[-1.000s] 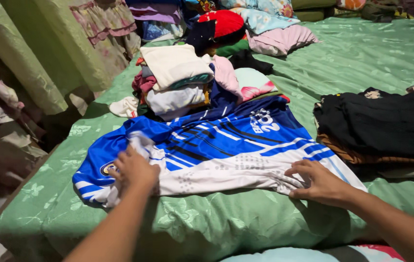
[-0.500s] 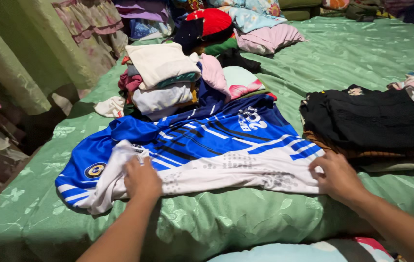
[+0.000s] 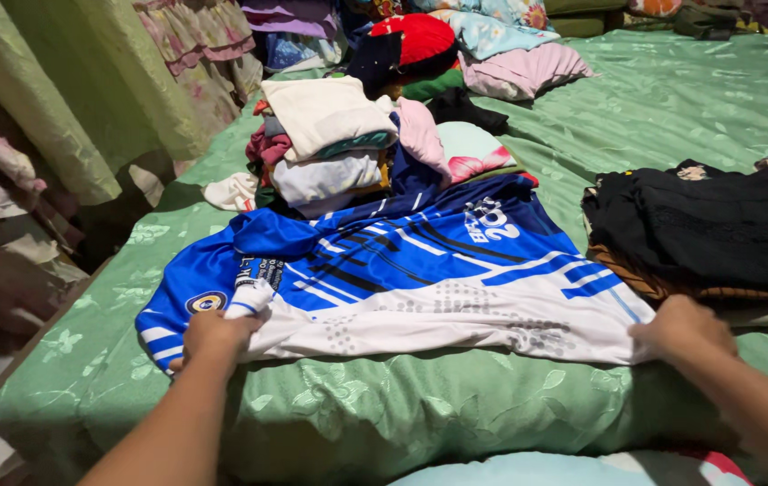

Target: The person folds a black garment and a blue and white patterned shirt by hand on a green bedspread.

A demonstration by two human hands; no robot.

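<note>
A blue and white sports jersey [image 3: 420, 279] lies spread across the near edge of a bed covered in a green patterned sheet [image 3: 672, 108]. My left hand [image 3: 215, 335] grips the jersey's left end, where a white sleeve cuff is bunched by a round badge. My right hand [image 3: 683, 326] holds the white hem at the jersey's right end. The cloth is stretched flat between both hands.
A pile of folded clothes [image 3: 330, 144] sits behind the jersey. A stack of dark garments [image 3: 708, 229] lies at the right. Pillows and a red item [image 3: 420, 40] are at the back. Green curtains [image 3: 60, 99] hang on the left.
Both hands have moved apart, from on top of the jersey out to its two ends, and the cloth is now pulled flatter and wider.
</note>
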